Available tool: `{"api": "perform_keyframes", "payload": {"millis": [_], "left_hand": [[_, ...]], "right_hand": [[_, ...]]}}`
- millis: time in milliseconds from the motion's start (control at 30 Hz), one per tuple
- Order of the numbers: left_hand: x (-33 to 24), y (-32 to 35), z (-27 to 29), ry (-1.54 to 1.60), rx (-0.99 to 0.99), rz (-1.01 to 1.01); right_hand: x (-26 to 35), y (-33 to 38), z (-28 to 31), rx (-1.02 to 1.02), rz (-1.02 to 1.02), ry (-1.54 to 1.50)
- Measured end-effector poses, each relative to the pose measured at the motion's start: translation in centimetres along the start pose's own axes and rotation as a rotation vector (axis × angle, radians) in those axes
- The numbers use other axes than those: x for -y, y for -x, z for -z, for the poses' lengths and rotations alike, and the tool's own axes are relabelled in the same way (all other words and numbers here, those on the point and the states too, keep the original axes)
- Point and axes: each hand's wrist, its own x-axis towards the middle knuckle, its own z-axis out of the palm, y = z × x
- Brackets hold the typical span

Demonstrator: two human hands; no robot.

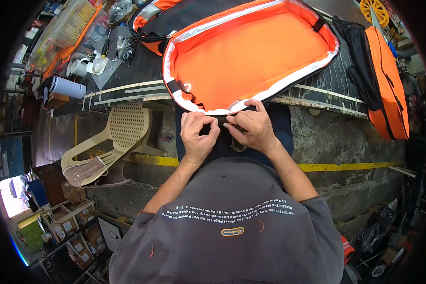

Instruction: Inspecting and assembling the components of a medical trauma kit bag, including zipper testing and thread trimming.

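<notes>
A large orange bag (236, 57) lies opened out on the dark worktable, its inside facing up. A silvery-white band (288, 80) and a black edge run round it. My left hand (199, 135) is closed at the near edge of the bag, thumb and forefinger pinched together on the black edging. Just to its right, my right hand (253, 128) pinches the same edging, with some fingers over the white band. The small part between my fingertips is hidden. Black straps hang inside the bag near its left end.
An orange and black bag (386, 85) stands at the table's right end. On the left are a clear plastic box (73, 23), a white mug (78, 67) and a pale cylinder (67, 87). A beige plastic chair (128, 125) with a cloth stands left of me.
</notes>
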Motion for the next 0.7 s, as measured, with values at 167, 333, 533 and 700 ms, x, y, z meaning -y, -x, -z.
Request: {"api": "perform_keyframes", "payload": {"millis": [167,333,533,700], "left_hand": [[-0.1,0.0,-0.1,-0.003,0.003,0.011],[0.5,0.3,0.2,0.146,-0.010,0.069],[2.1,-1.1,1.0,0.686,-0.031,0.408],[4.1,-2.8,3.6,0.752,-0.185,0.589]], "right_hand": [[-0.2,0.0,0.0,-0.003,0.001,-0.008],[-0.6,-0.6,0.9,0.037,-0.028,-0.138],[0.1,-2.8,0.6,0.012,-0.224,-0.006],[-0.9,-4.4,0.2,0.193,-0.415,0.094]]}}
